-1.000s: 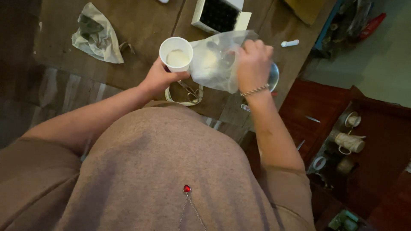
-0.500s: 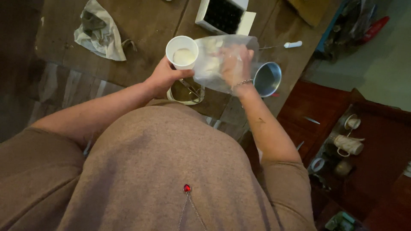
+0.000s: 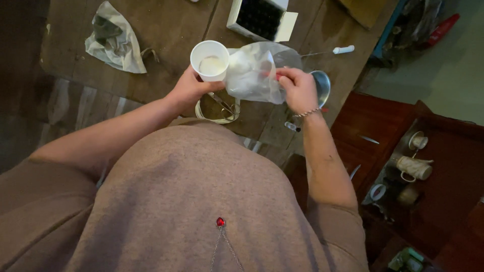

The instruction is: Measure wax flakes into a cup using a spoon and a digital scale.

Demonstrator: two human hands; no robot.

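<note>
My left hand [image 3: 190,90] grips a white paper cup [image 3: 210,60] with a pale white substance in its bottom, held above the wooden table [image 3: 166,30]. My right hand [image 3: 298,89] holds a clear plastic bag [image 3: 254,70] of white material, tilted with its mouth against the cup's rim. A bracelet circles my right wrist. Below the hands, a glass jar [image 3: 218,107] with metal tools in it stands at the table's near edge.
A round metal tin [image 3: 322,85] sits behind my right hand. A white box with a dark tray [image 3: 262,19] lies at the back, a crumpled wrapper [image 3: 113,40] at left, a thin white-tipped tool [image 3: 333,50] at right. Mugs [image 3: 413,166] stand on a reddish shelf lower right.
My right hand has slid down from the top of the bag to its right side, and the bag's mouth now leans against the cup. The cup stays put.
</note>
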